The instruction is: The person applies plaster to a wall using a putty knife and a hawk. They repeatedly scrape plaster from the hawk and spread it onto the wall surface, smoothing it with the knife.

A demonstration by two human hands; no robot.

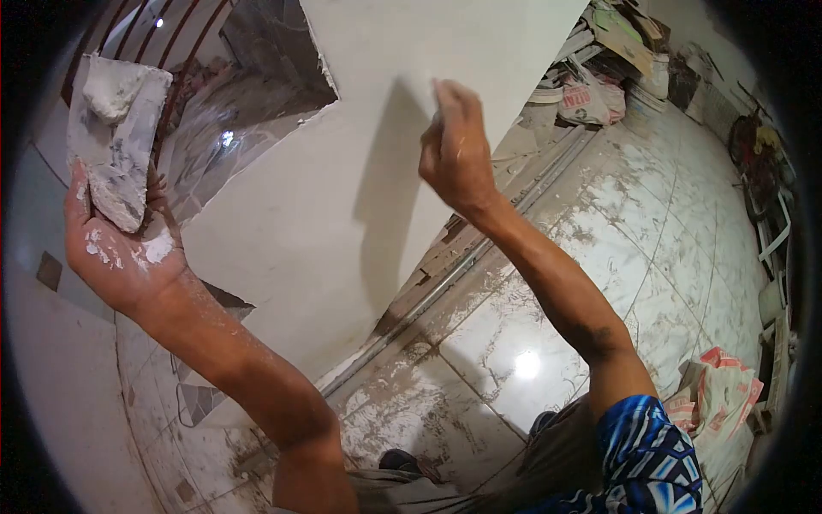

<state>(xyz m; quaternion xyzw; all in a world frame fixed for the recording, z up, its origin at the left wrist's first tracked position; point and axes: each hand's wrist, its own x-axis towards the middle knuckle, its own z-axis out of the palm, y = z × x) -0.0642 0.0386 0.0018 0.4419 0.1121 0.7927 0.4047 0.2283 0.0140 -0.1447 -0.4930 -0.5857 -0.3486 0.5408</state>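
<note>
My left hand (128, 248) is raised at the left, its palm smeared with white paste. It grips the lower end of a flat, plaster-smeared board (141, 128). A thick lump of white plaster (116, 90) sits on the board's upper part. My right hand (460, 154) is closed in front of a smooth off-white panel (300, 197), near its right edge. Its fingers are slightly blurred, and whatever they may hold is hidden. The shadow of my hand and arm falls on the panel to the left. Jagged cut edges run along the panel's left side.
A long metal rail (479, 248) runs along the panel's lower right edge. White-streaked tiles (659, 223) cover the floor. Bags and piled debris (591, 94) stand at the back right; a crumpled sack (719, 394) lies at lower right. Curved brown bars (175, 43) are at upper left.
</note>
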